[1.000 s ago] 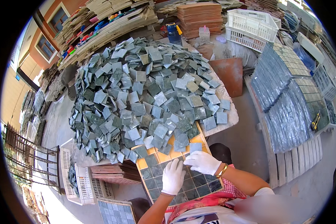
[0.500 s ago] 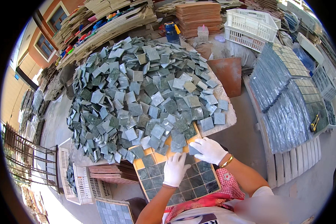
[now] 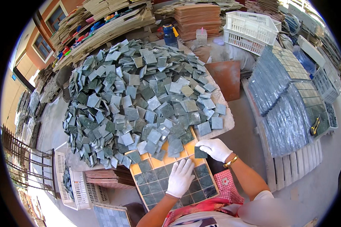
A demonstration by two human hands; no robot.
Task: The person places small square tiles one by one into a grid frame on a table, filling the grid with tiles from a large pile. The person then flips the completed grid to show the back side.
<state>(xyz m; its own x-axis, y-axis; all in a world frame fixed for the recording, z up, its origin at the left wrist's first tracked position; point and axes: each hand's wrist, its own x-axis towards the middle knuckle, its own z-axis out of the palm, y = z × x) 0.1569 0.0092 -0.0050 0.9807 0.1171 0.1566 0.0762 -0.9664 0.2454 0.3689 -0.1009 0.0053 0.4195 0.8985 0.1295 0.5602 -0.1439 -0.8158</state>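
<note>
Tile workshop, seemingly open-sided; heaped tiles [image 3: 144, 102], loaded pallet [image 3: 297, 166], stacked crates [image 3: 241, 39].

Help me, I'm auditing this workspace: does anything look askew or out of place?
Yes: loose tiles at the near edge of the heap lie askew over the far part of the grid tray, unlike the seated tiles in neat rows.

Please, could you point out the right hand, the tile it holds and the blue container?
Right hand [image 3: 215, 149], head view: middle of its gloved back.
Held tile [image 3: 201, 153], head view: its dark face.
Blue container [image 3: 169, 36], head view: side of its body.
</note>
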